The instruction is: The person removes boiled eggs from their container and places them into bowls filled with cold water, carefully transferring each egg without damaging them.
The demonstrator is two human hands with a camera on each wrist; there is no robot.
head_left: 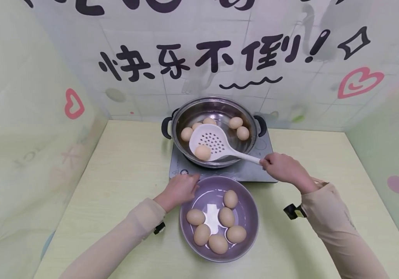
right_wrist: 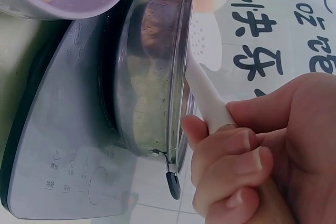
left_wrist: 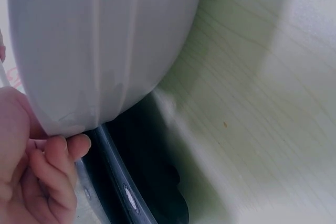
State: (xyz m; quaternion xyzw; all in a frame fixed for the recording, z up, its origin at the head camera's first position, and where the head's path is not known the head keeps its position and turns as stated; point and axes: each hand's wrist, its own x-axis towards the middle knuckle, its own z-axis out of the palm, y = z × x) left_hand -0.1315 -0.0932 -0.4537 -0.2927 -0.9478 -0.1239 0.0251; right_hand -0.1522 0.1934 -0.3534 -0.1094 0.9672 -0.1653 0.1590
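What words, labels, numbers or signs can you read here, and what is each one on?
"快乐不倒!": on the back wall.
Upper line, same wall: cut off, not fully readable.
"功能": on the cooker.
Other cooker markings: too small or blurred to read.
Faint lettering on the left wall: unreadable.

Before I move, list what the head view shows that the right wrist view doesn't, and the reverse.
Only the head view: the left hand, the eggs lying in the pot and the pink hearts.

Only the right wrist view: readable small printing on the cooker.

Both: the right hand gripping the white skimmer, one egg on the skimmer, the pot, the cooker and the purple bowl.
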